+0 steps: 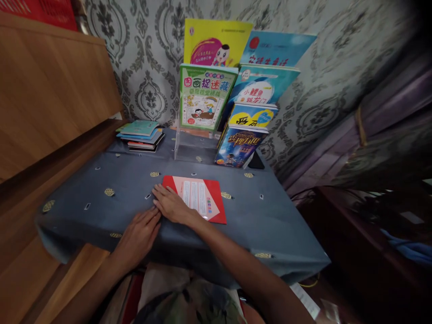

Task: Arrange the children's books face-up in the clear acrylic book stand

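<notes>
A red book (213, 207) with a pale pink panel of printed text lies on the cloth-covered table. My right hand (172, 204) rests flat over its left edge, fingers stretched out past it. Beside it, my left hand (141, 231) lies on the tablecloth near the table's front edge, palm down with fingers extended. The fingertips of the left hand meet or almost meet the right hand; I cannot tell which. Neither hand grips anything. Part of the red book's left side is hidden beneath the right hand.
A clear stand (194, 150) holds a green picture book (204, 99); a blue book (240, 145) and several others stand in a tier beside it. Stacked books (140, 135) lie at the back left. A wooden panel (57, 85) borders the left; a purple curtain (337, 135) hangs right.
</notes>
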The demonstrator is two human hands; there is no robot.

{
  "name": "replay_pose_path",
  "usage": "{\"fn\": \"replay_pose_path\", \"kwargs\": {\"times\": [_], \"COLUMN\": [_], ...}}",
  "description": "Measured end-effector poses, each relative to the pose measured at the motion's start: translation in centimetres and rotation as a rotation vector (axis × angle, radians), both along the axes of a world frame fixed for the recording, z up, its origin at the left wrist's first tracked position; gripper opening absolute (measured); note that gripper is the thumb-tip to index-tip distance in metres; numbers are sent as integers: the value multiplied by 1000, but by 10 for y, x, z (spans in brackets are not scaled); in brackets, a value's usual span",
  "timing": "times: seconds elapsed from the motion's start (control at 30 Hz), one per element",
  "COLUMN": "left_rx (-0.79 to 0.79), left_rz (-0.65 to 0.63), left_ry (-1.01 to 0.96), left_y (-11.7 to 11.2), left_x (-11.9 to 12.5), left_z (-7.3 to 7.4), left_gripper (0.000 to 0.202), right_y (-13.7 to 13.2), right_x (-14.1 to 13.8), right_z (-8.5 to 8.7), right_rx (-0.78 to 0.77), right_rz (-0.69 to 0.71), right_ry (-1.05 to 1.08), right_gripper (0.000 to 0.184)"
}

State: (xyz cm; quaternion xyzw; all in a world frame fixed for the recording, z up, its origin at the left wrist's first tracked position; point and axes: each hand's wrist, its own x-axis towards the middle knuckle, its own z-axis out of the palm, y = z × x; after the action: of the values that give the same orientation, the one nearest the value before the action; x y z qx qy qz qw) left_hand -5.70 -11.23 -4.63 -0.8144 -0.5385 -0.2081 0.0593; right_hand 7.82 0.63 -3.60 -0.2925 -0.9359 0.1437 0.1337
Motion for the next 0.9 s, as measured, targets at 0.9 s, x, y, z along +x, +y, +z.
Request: {"fn": "replay_pose_path", "kwargs": {"times": [0.9], "left_rx": [113], "left_rz": [-13], "left_ry": [96], "left_y": [7], "left_x": [7], "left_z": [5], "left_gripper": [43], "right_y": [46], "right_x": [180], "right_z": [-32], "right_rx": [-111], "right_rz": [-373], "right_ry": [107], "right_gripper": [54]}}
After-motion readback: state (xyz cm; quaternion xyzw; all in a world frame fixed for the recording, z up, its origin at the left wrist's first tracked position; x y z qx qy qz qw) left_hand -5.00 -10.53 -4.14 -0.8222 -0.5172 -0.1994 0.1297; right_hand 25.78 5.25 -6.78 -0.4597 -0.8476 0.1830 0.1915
